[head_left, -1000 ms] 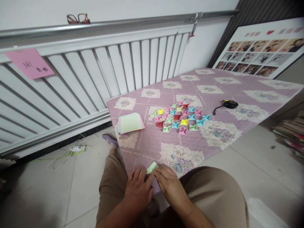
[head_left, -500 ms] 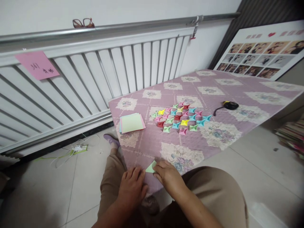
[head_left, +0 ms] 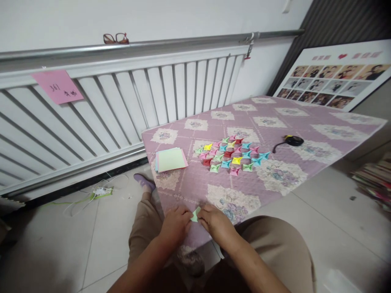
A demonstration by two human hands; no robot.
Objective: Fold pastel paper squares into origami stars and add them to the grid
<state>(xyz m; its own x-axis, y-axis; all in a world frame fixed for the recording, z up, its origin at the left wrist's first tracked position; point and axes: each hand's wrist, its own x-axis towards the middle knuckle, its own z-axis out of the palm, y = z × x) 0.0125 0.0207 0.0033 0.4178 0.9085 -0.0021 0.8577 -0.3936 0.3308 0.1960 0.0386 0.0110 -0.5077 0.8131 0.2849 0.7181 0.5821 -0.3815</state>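
A small folded piece of light green paper (head_left: 195, 214) lies near the table's front corner, between my two hands. My left hand (head_left: 177, 222) has its fingers closed on the paper's left edge. On the right edge, my right hand (head_left: 215, 221) pinches it with thumb and fingers; both hands rest on the tablecloth. Part of the paper is hidden under my fingertips. Beyond my hands, several small folded paper shapes (head_left: 227, 154) in red, yellow, blue, green and pink stand in rows. To their left is a stack of square paper sheets (head_left: 171, 159), pale green on top.
The purple floral tablecloth (head_left: 195, 187) covers the table, which meets a white radiator (head_left: 171, 89). A black and yellow tape measure (head_left: 293, 141) lies at the right. Glasses (head_left: 116, 38) sit on the pipe above. A photo board (head_left: 332, 77) leans at the far right.
My left hand has moved up and right and now grips the green paper's left side. The paper, a plain triangle before, shows a smaller, different outline. The camera view has tilted slightly.
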